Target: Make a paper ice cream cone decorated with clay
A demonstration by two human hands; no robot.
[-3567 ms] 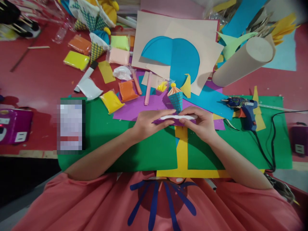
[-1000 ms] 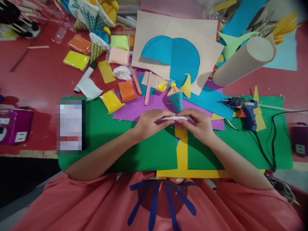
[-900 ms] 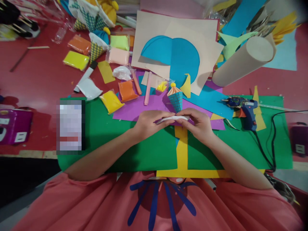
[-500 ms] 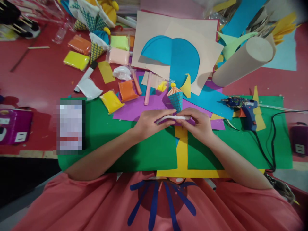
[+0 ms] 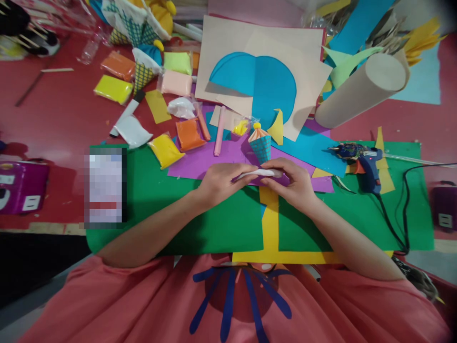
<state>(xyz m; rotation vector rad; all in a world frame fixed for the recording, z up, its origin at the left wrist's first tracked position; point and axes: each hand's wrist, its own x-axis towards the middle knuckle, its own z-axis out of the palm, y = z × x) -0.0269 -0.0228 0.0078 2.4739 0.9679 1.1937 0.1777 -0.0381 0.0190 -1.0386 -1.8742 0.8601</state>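
A flat white strip point(image 5: 264, 172), thin and seen nearly edge-on, is pinched between my two hands. My left hand point(image 5: 223, 182) grips its left end between thumb and fingers. Its right end is in my right hand point(image 5: 292, 178), with thumb below and fingers above. Just beyond my fingertips lies a small teal checked paper cone point(image 5: 261, 148) with a pleated peach top and a yellow ball. Purple paper point(image 5: 200, 162) and a green mat point(image 5: 214, 228) are under my hands.
A blue glue gun point(image 5: 369, 166) with its cord lies at the right. At the left are a phone point(image 5: 106, 186) and several clay packets point(image 5: 166, 150). Behind stand a rolled paper tube point(image 5: 360, 90) and blue cut paper point(image 5: 274, 85) on beige sheets.
The white strip has turned slightly and looks straighter between my hands. My left fingers have shifted a little along it, while my right hand has hardly moved.
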